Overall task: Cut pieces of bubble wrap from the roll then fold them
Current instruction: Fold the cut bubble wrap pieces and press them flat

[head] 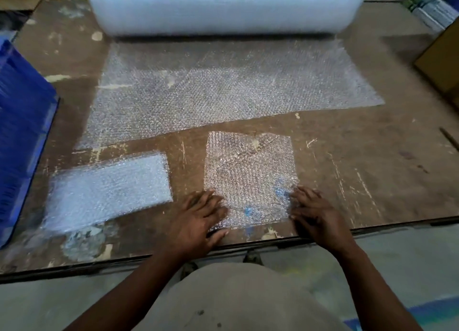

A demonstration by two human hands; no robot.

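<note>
A big roll of bubble wrap [223,7] lies across the far side of the wooden table [372,171], with a sheet [223,89] unrolled toward me. A cut square piece [248,171] lies flat near the front edge. My left hand [198,219] rests on its near left corner with fingers spread. My right hand [315,211] touches its near right corner, fingers loosely bent at the edge. To the left sits a stack of folded pieces [106,189], whiter and thicker.
A blue plastic crate [22,132] stands at the table's left edge. Cardboard boxes [442,57] sit at the right. The table's front edge runs just under my wrists, with grey floor [397,268] below.
</note>
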